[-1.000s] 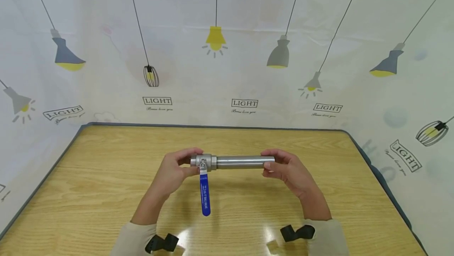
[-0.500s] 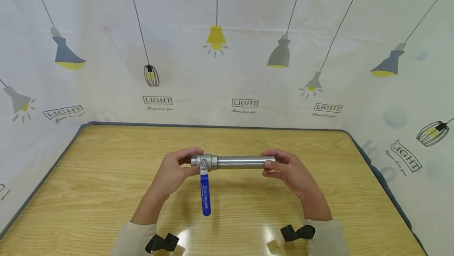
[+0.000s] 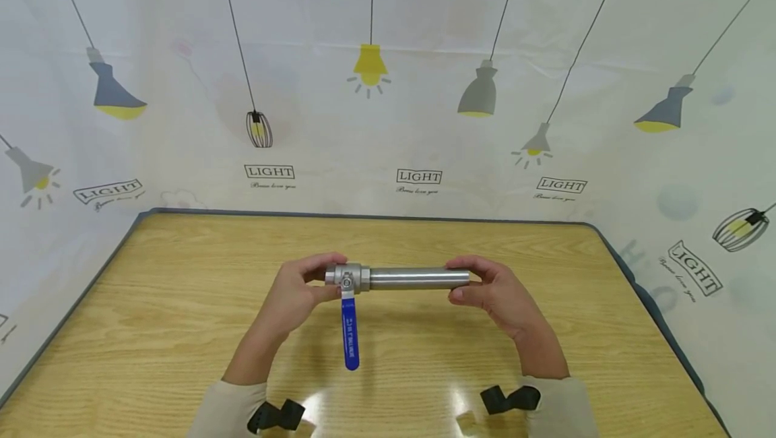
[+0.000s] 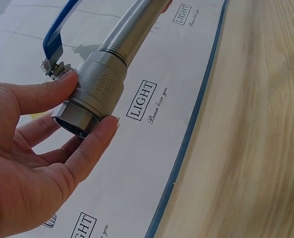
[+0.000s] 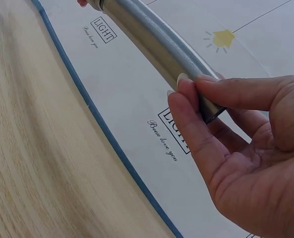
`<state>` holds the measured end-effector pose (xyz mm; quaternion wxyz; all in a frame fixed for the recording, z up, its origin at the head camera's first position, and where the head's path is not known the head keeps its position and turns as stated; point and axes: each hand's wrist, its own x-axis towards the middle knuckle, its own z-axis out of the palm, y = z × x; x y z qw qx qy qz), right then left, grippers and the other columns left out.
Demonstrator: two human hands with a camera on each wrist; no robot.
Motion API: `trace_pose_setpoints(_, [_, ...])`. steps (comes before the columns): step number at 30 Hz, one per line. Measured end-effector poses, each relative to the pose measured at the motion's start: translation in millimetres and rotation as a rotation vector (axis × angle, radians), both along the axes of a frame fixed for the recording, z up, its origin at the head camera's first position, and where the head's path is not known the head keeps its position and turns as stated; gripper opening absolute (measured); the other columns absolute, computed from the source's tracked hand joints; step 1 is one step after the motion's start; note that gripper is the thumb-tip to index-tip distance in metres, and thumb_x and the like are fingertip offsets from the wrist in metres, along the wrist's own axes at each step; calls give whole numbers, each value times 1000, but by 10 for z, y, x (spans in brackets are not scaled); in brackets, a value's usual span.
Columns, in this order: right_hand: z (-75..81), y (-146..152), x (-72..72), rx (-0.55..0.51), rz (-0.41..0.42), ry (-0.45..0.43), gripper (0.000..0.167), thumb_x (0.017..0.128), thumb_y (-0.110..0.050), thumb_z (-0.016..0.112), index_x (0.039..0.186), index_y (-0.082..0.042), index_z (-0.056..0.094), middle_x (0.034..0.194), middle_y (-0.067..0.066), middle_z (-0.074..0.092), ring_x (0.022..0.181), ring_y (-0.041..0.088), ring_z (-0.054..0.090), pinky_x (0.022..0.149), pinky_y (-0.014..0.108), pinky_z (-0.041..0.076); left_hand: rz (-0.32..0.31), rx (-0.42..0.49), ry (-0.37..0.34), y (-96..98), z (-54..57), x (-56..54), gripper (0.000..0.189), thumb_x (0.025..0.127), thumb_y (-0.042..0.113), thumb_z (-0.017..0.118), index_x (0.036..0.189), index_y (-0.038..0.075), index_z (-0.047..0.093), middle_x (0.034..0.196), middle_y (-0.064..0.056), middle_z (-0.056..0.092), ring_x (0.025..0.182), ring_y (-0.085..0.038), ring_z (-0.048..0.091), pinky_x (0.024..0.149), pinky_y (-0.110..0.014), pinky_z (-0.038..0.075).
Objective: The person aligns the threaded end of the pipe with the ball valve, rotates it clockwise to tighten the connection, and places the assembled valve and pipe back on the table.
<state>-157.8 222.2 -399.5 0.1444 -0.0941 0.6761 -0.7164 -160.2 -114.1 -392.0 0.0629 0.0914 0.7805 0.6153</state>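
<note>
Silver metal ball valve [image 3: 359, 278] and smooth silver steel pipe [image 3: 418, 279], joined and held level above the middle of the counter [image 3: 182, 343].
Thumb and fingers of the left hand [image 3: 297, 295] grip the valve's hexagonal end, while the right hand [image 3: 500, 295] pinches the pipe's free end; thread rings [image 4: 114, 51] show at the joint. Good handling probably means keeping pipe and valve in one straight line, the left hand bearing on the metal body rather than the long blue lever handle [image 3: 350, 334], which points toward the person and could catch a wrist. The counter's far edge, with its blue-grey trim [image 3: 364, 215], runs roughly parallel behind the pipe; both side edges lie well apart from the hands, leaving sideways room.
</note>
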Motion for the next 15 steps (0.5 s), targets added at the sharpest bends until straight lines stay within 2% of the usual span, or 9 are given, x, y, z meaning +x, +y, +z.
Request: trace_pose_setpoints(15, [-5, 4, -10, -27, -34, -47, 41, 85, -2, 71, 123, 3, 57, 111, 8, 59, 87, 19, 68, 83, 36, 56, 14, -12, -4, 6, 8, -1, 39, 82, -2, 71, 118, 12, 68, 115, -11, 64, 105, -26, 57, 83, -35, 53])
